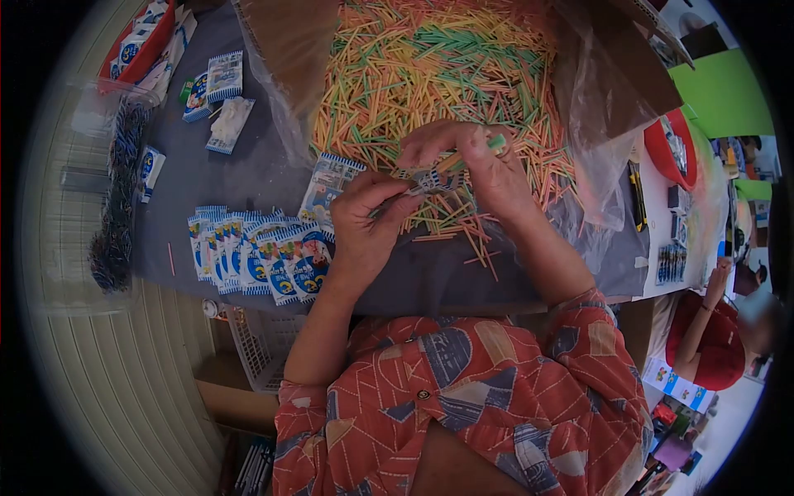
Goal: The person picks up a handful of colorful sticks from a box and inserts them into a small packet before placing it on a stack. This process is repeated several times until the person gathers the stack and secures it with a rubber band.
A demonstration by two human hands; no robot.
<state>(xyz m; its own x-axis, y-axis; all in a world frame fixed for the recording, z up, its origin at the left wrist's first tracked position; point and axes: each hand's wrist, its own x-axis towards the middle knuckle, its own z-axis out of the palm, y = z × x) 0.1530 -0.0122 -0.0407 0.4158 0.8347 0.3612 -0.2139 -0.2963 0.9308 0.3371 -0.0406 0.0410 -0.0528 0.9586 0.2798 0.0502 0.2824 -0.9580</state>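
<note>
My left hand (372, 213) pinches a small blue-and-white packet (426, 182) by its edge, in front of the heap. My right hand (490, 169) is closed around a small bundle of thin coloured sticks (496, 143), one pale green end poking out above the thumb. The bundle's lower end points down at the packet. Behind both hands spreads a large heap of pink, yellow, orange and green sticks (438, 66) in a plastic-lined cardboard box (285, 50). A flat packet (327, 190) lies just beyond my left wrist, near an overlapping row of similar packets (256, 252).
Several packets (225, 76) and a red basket (149, 41) are at the far left, beside a clear tray of dark twist ties (120, 198). On the right are another red basket (674, 149), a yellow-black cutter (637, 194) and a person in red (703, 347).
</note>
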